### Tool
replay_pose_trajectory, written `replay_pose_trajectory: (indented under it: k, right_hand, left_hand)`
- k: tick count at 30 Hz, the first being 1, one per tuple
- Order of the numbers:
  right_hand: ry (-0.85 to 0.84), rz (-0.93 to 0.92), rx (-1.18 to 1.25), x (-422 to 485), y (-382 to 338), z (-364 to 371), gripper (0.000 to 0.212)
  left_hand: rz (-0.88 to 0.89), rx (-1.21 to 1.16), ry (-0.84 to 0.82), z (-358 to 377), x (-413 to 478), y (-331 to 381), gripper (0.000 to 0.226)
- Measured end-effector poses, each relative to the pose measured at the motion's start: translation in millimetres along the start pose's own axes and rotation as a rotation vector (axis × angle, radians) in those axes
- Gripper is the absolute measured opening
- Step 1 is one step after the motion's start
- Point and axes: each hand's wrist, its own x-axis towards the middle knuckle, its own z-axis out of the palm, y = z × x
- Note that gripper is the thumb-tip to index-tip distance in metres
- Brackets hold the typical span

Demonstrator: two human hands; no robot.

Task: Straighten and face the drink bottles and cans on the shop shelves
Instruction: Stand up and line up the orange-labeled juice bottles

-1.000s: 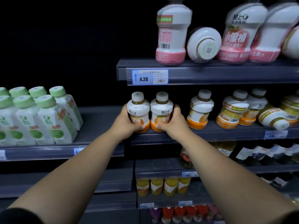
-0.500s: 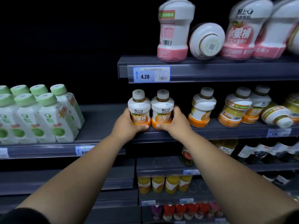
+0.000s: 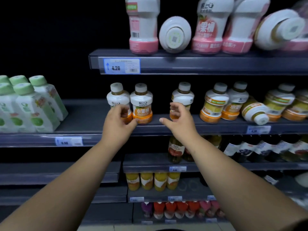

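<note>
Two orange-banded juice bottles (image 3: 141, 104) stand touching, labels forward, at the front of the middle shelf (image 3: 166, 126), my left grip (image 3: 116, 124) just loosened off them, and my right grip (image 3: 180, 120), released and spread open, has shifted to the next bottle (image 3: 183, 95), seemingly unfaced.

"4.20" on blue price tag (image 3: 121, 66)

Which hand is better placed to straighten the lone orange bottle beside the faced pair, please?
Right. The right hand is open directly in front of that orange bottle; the left hand is over by the pair, farther away.
</note>
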Motion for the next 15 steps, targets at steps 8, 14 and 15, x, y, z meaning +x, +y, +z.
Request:
replay_pose_trajectory:
  k: [8,14,15]
  right_hand:
    - [0.141,0.041,0.064,-6,28,-67,0.049]
    - [0.320,0.111,0.092,-3,43,-98,0.055]
    - [0.354,0.114,0.083,-2,46,-103,0.056]
  left_hand:
    - [-0.045,-0.158,-0.216,76,-14,74,0.063]
    - [-0.105,-0.240,-0.278,116,5,91,0.084]
    - [-0.120,-0.251,-0.275,123,8,92,0.086]
